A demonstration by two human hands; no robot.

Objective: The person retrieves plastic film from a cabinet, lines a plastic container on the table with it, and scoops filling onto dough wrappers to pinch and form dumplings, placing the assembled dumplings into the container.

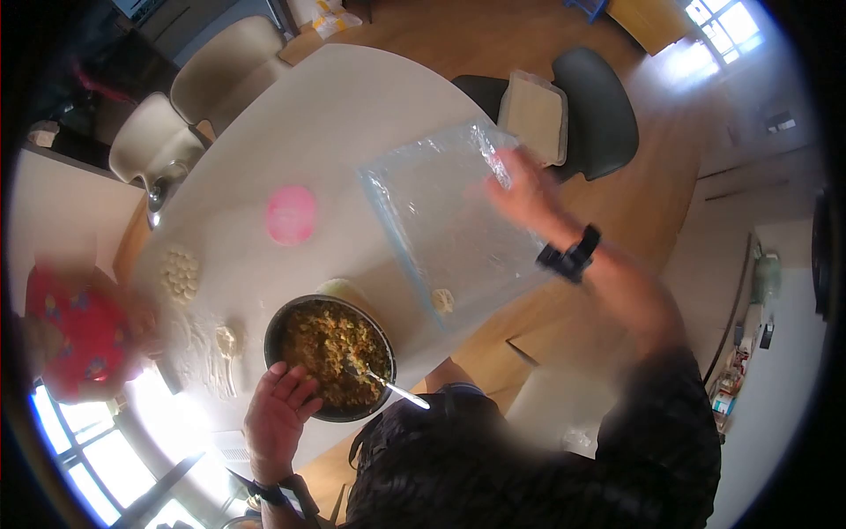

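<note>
My left hand (280, 414) is open, palm partly turned up, with its fingertips over the near-left rim of a dark bowl (270, 331). Chopped filling (330, 339) fills much of the bowl, and a metal spoon (401, 391) rests in it, handle toward me. My right hand (527, 198), somewhat blurred, is at the far right corner of a clear plastic sheet (441, 220) with a bluish edge. Shiny folds of plastic run between its thumb and fingers. One small pale dough piece (443, 301) lies on the sheet's near-left corner.
On the table (352, 97) are a pink disc (291, 215), several dough balls (180, 274), and a floury dough lump (227, 342). Another person's red patterned sleeve (84, 331) is at the left. A dark chair (604, 115) holding a pale container (534, 115) stands beyond the sheet.
</note>
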